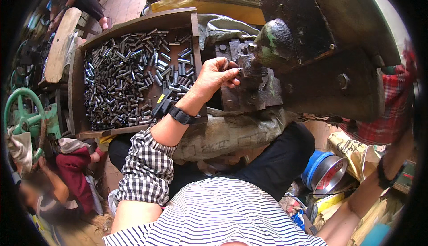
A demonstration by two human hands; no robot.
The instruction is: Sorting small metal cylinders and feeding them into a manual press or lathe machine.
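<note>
Far left of wooden tray (pixel 76 90), green handwheel (pixel 22 116); lower left of tray, co-worker in dark-red trousers (pixel 73 174); inside tray, heap of short metal tubes (pixel 111 99), densest toward its left; just beyond tray's right wall, left hand (pixel 215 76), thumb and fingers pinching small metal piece (pixel 240 70); right of tray, dark greasy machine (pixel 321 76); farthest right of tray, right hand (pixel 403 145) near red plaid cloth (pixel 394 101), grip too dim to tell.

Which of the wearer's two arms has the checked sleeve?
The left arm: its hand is beside the dark machine block, while the right arm shows bare skin and a dark wristband.
</note>
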